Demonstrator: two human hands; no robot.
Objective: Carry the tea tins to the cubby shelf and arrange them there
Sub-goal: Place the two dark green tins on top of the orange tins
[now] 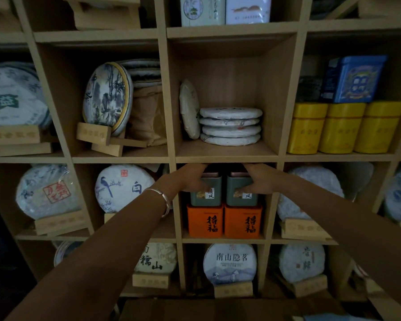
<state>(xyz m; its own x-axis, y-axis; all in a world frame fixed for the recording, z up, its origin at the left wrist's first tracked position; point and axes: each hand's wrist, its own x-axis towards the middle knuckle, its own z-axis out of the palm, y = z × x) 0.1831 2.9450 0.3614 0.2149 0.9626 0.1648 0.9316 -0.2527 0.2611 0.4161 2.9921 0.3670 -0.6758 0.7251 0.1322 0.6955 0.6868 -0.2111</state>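
Two bare forearms reach up from the bottom corners of the view toward the cubby shelf point(171, 159), the left one wearing a silver bangle point(163, 200) at the wrist. The left hand point(191, 179) curls over the top and outer side of the left grey tin point(206, 193), and the right hand point(259, 179) grips the right grey tin point(241, 193) the same way, thumbs across the fronts. The two grey tins stand side by side, touching, each on top of one of two orange tins point(225, 221) that sit side by side on the cubby floor. Together the four tins nearly fill this cubby: the grey lids come close under the board above, and only narrow gaps show between the tins and the side walls, where the hands are wedged. The cubby directly above has the most open room, holding a stack of four wrapped tea cakes point(230, 126) with a fifth cake point(189, 110) leaning upright against its left wall, and bare space above them. To the right, three yellow canisters point(343, 127) stand in a row with a blue box point(354, 79) on top. To the left, a painted tea cake point(108, 98) stands tilted on a wooden stand point(97, 139). Round wrapped cakes on stands fill the neighbouring cubbies on either side and in the row below.
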